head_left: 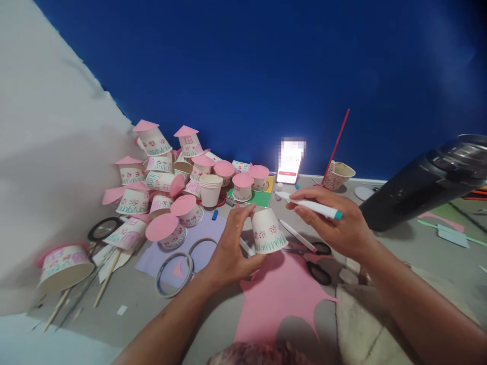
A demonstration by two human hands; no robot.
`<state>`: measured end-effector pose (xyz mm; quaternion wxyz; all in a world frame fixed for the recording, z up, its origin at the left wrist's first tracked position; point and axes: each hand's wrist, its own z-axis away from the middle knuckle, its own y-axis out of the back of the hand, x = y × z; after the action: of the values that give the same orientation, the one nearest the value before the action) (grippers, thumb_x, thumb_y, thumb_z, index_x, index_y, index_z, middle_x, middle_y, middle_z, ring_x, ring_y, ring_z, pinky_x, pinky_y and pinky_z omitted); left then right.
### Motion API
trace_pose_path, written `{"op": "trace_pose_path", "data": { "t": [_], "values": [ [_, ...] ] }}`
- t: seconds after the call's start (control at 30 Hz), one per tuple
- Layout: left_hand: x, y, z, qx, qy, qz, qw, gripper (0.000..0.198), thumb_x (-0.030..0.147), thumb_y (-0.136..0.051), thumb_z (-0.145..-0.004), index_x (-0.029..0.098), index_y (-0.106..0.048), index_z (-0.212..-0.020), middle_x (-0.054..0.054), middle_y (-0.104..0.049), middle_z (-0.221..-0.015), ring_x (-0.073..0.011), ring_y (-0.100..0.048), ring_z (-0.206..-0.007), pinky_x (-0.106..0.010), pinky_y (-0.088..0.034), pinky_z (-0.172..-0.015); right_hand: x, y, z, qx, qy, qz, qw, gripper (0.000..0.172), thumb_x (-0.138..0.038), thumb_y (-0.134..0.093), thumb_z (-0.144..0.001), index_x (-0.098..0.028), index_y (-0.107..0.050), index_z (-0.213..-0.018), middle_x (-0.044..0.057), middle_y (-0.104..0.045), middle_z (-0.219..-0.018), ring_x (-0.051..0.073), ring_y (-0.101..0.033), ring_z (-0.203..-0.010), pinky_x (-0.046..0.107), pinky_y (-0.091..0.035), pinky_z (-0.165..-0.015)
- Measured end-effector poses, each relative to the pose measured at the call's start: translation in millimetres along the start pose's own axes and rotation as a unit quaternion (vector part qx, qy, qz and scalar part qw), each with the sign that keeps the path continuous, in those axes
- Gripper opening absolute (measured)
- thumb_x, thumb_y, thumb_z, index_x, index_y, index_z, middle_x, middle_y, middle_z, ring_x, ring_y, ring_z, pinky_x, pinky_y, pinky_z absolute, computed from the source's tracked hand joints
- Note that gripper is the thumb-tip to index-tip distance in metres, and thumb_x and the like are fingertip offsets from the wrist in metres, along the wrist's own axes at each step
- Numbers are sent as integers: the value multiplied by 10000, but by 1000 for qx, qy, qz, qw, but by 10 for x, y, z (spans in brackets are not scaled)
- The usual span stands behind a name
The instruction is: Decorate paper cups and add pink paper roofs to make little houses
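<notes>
Between the thumb and fingers of my left hand (232, 248) is a white paper cup (269, 230), held upside down and slightly tilted. Small red flowers and green grass strokes are drawn on its side. My right hand (335, 218) grips a white marker (315, 206) with a teal end, its tip pointing left, above and apart from the cup. Below the hands lie a second white marker (299, 236) with a pink end and black-handled scissors (318, 272). Cut pink paper (281, 299) spreads under them.
Decorated cups with pink paper roofs (184, 205) crowd the left, beside a stack of plain cups (210, 191). Tape rolls (174, 274) lie on purple paper (205, 228). A lit phone (289, 165) leans on the blue wall. A dark bottle (418, 182) stands at right, near a patterned cup (338, 177).
</notes>
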<state>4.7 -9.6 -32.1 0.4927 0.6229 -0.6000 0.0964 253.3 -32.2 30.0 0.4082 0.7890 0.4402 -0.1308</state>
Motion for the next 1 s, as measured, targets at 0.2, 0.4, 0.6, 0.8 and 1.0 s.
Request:
{"op": "trace_pose_path", "data": {
  "t": [0.2,0.4,0.6,0.8,1.0],
  "values": [
    [-12,19,7,8,-33,-85,996,993,178,-770,-783,317,-268,-1629,-153,-527,-1486,-399,-516,-1344,-568,-359,-1137,81,-52,35,-97,-13,7,995,354,-396,-709,-971,-244,-663,-1287,82,-799,-1134,201,-737,-833,370,-614,-782],
    [46,37,27,-6,-70,-134,988,1031,168,-766,-762,310,-247,-1642,-165,-547,-1467,-419,-508,-1351,-592,-302,-1158,54,-243,111,-208,89,75,971,760,-352,-873,-816,-274,-531,-1491,151,-695,-1397,363,-607,-1185,580,-561,-972],
    [86,115,50,-18,53,131,990,1166,290,-890,-737,386,-196,-1669,-130,-318,-1693,-413,-290,-1567,-609,-245,-1265,200,-109,119,-147,-3,-70,987,848,-548,-910,-735,-293,-556,-1463,127,-663,-1388,331,-649,-1196,501,-563,-1014],
    [105,31,-2,-37,114,363,924,935,258,-903,-738,374,-464,-1555,-92,-431,-1658,-376,-395,-1530,-559,-342,-1235,259,-139,147,-109,-124,-243,956,987,-717,-938,-550,-286,-611,-1376,111,-683,-1353,368,-662,-1277,493,-554,-1075],
    [146,43,-16,20,105,287,952,818,162,-850,-704,320,-557,-1451,-101,-562,-1466,-364,-528,-1377,-538,-414,-1172,232,-172,123,-154,-111,-206,960,987,-633,-960,-602,-317,-573,-1452,132,-610,-1498,386,-574,-1390,538,-511,-1116]
  ]
}}
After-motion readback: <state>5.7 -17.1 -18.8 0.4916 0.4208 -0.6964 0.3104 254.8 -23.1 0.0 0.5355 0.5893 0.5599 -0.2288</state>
